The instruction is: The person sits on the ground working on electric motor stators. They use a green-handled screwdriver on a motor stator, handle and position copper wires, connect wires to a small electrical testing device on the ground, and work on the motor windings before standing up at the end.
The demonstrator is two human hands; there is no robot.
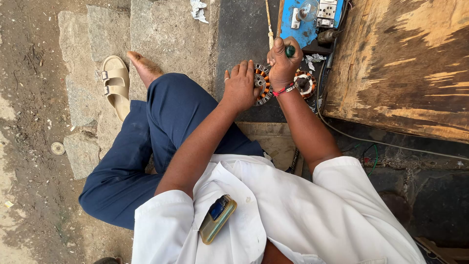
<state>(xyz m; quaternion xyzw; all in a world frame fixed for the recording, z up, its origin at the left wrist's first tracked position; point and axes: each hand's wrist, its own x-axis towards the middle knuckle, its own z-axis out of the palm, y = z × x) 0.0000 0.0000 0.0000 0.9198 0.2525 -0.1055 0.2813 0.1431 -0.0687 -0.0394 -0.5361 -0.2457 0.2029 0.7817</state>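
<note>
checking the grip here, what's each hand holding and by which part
The right hand is fisted around a tool's green handle; its tip is hidden. The left hand presses flat on the copper-wound stator, gripping nothing.

Both hands work in a tight pocket on a dark slab (242,29). A large worn wooden board (400,63) walls off the right side, with a grey cable (371,142) trailing along its lower edge. A blue electrical panel (305,19) blocks the far side. A second wound coil ring (305,83) sits just beside the right hand (283,63). The person's blue-trousered knee (176,107) crowds the near left. Open stone paving (161,29) lies beyond the left hand (239,88).
</note>
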